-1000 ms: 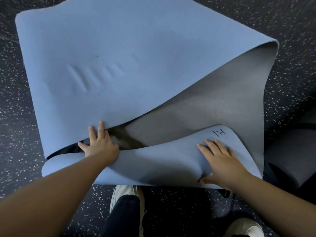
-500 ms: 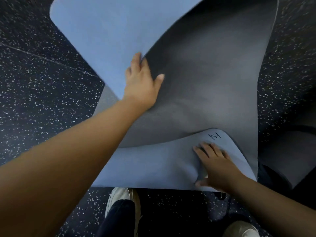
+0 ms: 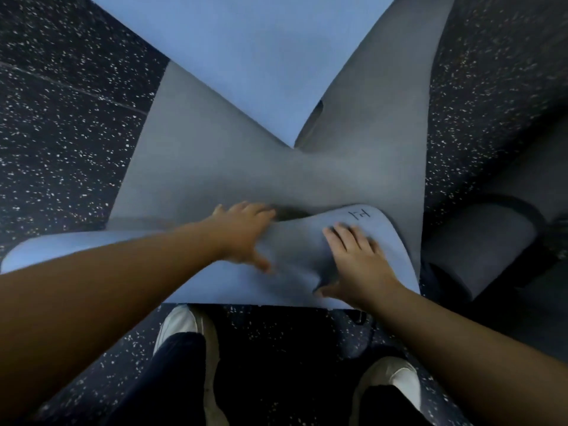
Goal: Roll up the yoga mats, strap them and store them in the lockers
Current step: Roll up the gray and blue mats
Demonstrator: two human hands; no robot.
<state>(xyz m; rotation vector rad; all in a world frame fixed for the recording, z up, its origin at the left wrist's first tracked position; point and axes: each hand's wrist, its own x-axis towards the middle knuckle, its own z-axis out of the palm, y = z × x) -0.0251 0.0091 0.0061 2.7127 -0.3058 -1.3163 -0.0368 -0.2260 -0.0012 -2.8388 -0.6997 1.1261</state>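
Note:
A blue yoga mat (image 3: 233, 47) with a grey underside lies twisted on the dark speckled floor, its grey side up across the middle. Its near end is folded over, blue side up, with a small logo near the corner. My left hand (image 3: 242, 232) lies on that folded near end with fingers spread, reaching over its edge. My right hand (image 3: 353, 256) presses flat on the fold near the logo, thumb tucked against a crease in the mat.
The dark speckled floor (image 3: 67, 124) surrounds the mat. A second grey mat (image 3: 479, 241) lies at the right, partly curled. My white shoes (image 3: 178, 327) stand just below the mat's near edge.
My left hand has let go of the raised mat flap and come down onto the folded near end. The flap has fallen away, leaving the mat twisted. My right hand stayed put.

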